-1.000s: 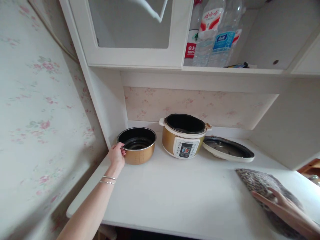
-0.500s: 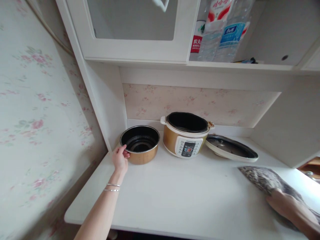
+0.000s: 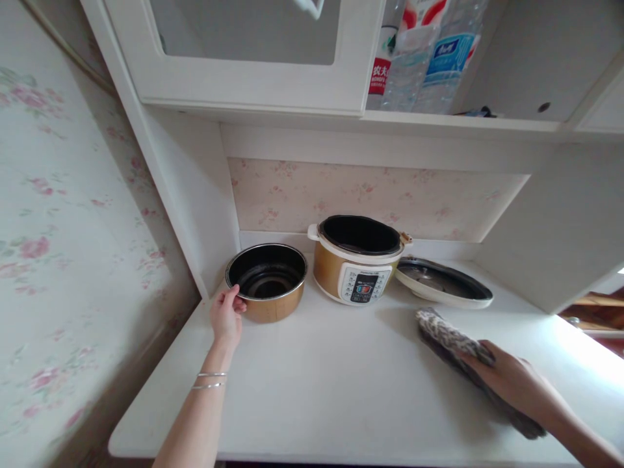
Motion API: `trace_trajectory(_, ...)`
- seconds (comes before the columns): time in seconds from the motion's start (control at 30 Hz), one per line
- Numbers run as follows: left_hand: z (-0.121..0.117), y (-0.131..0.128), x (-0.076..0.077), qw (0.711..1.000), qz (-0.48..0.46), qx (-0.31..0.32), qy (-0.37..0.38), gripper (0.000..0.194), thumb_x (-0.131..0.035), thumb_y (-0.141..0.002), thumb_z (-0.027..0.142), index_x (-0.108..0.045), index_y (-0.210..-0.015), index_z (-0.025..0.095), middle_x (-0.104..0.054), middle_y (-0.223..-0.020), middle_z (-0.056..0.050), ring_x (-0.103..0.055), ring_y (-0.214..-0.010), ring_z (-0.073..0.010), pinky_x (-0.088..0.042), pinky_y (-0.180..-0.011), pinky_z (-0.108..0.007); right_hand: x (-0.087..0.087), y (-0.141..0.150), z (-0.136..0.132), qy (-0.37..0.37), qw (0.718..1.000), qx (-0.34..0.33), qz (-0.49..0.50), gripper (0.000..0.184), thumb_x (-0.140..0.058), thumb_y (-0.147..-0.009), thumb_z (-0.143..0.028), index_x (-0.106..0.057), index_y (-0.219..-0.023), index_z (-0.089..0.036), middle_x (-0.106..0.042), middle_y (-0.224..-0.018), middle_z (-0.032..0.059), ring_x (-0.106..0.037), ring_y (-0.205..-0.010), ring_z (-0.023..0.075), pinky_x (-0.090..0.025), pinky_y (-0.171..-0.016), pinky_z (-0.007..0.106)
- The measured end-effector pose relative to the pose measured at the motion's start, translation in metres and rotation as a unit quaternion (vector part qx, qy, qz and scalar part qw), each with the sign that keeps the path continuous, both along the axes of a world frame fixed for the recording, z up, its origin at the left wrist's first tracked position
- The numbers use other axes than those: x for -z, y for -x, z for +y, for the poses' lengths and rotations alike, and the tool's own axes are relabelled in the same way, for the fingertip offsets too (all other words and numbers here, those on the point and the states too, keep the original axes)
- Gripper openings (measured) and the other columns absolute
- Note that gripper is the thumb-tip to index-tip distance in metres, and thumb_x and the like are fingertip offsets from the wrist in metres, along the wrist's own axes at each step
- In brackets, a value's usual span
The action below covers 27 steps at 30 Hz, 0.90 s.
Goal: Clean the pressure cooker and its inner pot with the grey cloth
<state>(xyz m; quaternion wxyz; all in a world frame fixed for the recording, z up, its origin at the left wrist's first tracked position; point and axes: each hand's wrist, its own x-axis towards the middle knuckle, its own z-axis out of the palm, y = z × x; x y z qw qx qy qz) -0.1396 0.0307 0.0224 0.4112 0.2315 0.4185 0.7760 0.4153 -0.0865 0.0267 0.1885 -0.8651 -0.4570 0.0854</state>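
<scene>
Left hand [image 3: 227, 316] grips gold pot [image 3: 267, 281] — black inside.

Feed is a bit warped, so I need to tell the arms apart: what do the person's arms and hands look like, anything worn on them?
Both forearms are bare, with no sleeves or gloves showing. The left hand has two thin silver bangles at its wrist. The right hand shows nothing worn. No rings can be made out on the fingers.

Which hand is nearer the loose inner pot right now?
Left. The left hand touches the rim of the inner pot at its near-left side. The right hand rests on a patterned cloth far to the pot's right, past the cooker.
</scene>
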Motion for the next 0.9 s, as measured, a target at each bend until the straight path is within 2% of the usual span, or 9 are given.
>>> trace_trajectory(0.07,-0.002,0.001,-0.001,1.000,0.002,0.012,-0.002,0.025,-0.074,-0.062,0.029,-0.051,-0.064,0.019,-0.050,-0.047,0.008,-0.045,-0.043,-0.0071,-0.035,-0.044,-0.019,-0.006,0.021,0.000,0.014,0.992,-0.063,0.109,0.030,-0.065,-0.062,-0.056,-0.063,-0.070,-0.028,-0.069,-0.075,0.0123,-0.065,-0.073,0.0303,-0.045,-0.068,0.038)
trace_trajectory(0.13,-0.003,0.000,-0.002,1.000,0.015,0.015,0.002,0.026,-0.074,-0.063,0.030,-0.051,-0.064,0.019,-0.050,-0.047,0.008,-0.046,-0.042,-0.0072,-0.036,-0.045,-0.019,-0.016,0.043,-0.002,0.002,0.960,-0.070,0.271,0.034,-0.066,-0.064,-0.051,-0.065,-0.085,-0.025,-0.071,-0.087,0.0137,-0.066,-0.080,0.0300,-0.048,-0.071,0.036)
trace_trajectory(0.23,-0.004,-0.006,-0.004,0.999,0.043,0.029,0.015,0.026,-0.072,-0.064,0.033,-0.050,-0.063,0.019,-0.052,-0.048,0.006,-0.049,-0.043,-0.0083,-0.039,-0.046,-0.020,-0.032,0.078,-0.008,-0.006,0.867,-0.035,0.497,0.053,-0.070,-0.064,-0.043,-0.058,-0.112,-0.025,-0.071,-0.099,0.0117,-0.068,-0.084,0.0302,-0.052,-0.073,0.037)
trace_trajectory(0.33,-0.003,-0.017,-0.006,0.997,0.052,0.058,0.021,0.026,-0.072,-0.064,0.035,-0.051,-0.064,0.019,-0.055,-0.050,0.005,-0.053,-0.047,-0.0099,-0.042,-0.049,-0.021,-0.040,0.108,-0.015,-0.007,0.791,-0.037,0.611,0.062,-0.071,-0.064,-0.034,-0.050,-0.122,-0.026,-0.071,-0.101,0.0094,-0.068,-0.086,0.0300,-0.053,-0.077,0.040)
trace_trajectory(0.47,0.003,-0.027,-0.007,0.996,0.043,0.076,0.027,0.028,-0.073,-0.064,0.035,-0.051,-0.064,0.019,-0.055,-0.050,0.004,-0.054,-0.047,-0.0104,-0.043,-0.049,-0.021,-0.035,0.130,-0.024,0.012,0.732,-0.071,0.678,0.064,-0.069,-0.065,-0.026,-0.047,-0.125,-0.024,-0.071,-0.100,0.0092,-0.068,-0.086,0.0311,-0.053,-0.078,0.044)
trace_trajectory(0.57,0.007,-0.028,-0.007,0.995,0.058,0.069,0.043,0.028,-0.072,-0.064,0.036,-0.051,-0.063,0.019,-0.055,-0.049,0.004,-0.054,-0.046,-0.0103,-0.044,-0.049,-0.022,-0.025,0.145,-0.034,0.039,0.704,-0.091,0.703,0.067,-0.071,-0.065,-0.030,-0.047,-0.127,-0.023,-0.072,-0.099,0.0100,-0.068,-0.089,0.0317,-0.052,-0.081,0.045)
trace_trajectory(0.7,0.008,-0.028,-0.009,0.994,0.070,0.063,0.055,0.027,-0.072,-0.063,0.035,-0.051,-0.063,0.019,-0.054,-0.048,0.005,-0.054,-0.044,-0.0105,-0.043,-0.047,-0.021,-0.013,0.167,-0.049,0.050,0.668,-0.137,0.730,0.078,-0.078,-0.056,-0.037,-0.051,-0.128,-0.019,-0.071,-0.102,0.0116,-0.066,-0.096,0.0325,-0.048,-0.090,0.045)
trace_trajectory(0.8,0.010,-0.030,-0.009,0.993,0.072,0.068,0.061,0.027,-0.072,-0.063,0.036,-0.051,-0.065,0.018,-0.056,-0.049,0.004,-0.056,-0.044,-0.0111,-0.044,-0.047,-0.022,-0.010,0.179,-0.051,0.072,0.660,-0.135,0.736,0.070,-0.078,-0.058,-0.037,-0.057,-0.122,-0.017,-0.072,-0.099,0.0116,-0.065,-0.099,0.0323,-0.047,-0.093,0.043)
trace_trajectory(0.9,0.015,-0.034,-0.008,0.992,0.085,0.077,0.060,0.027,-0.071,-0.064,0.037,-0.051,-0.066,0.018,-0.057,-0.050,0.003,-0.057,-0.046,-0.0118,-0.047,-0.049,-0.023,-0.012,0.184,-0.045,0.090,0.639,-0.102,0.757,0.054,-0.071,-0.070,-0.040,-0.060,-0.118,-0.020,-0.073,-0.096,0.0097,-0.066,-0.098,0.0296,-0.049,-0.092,0.043)
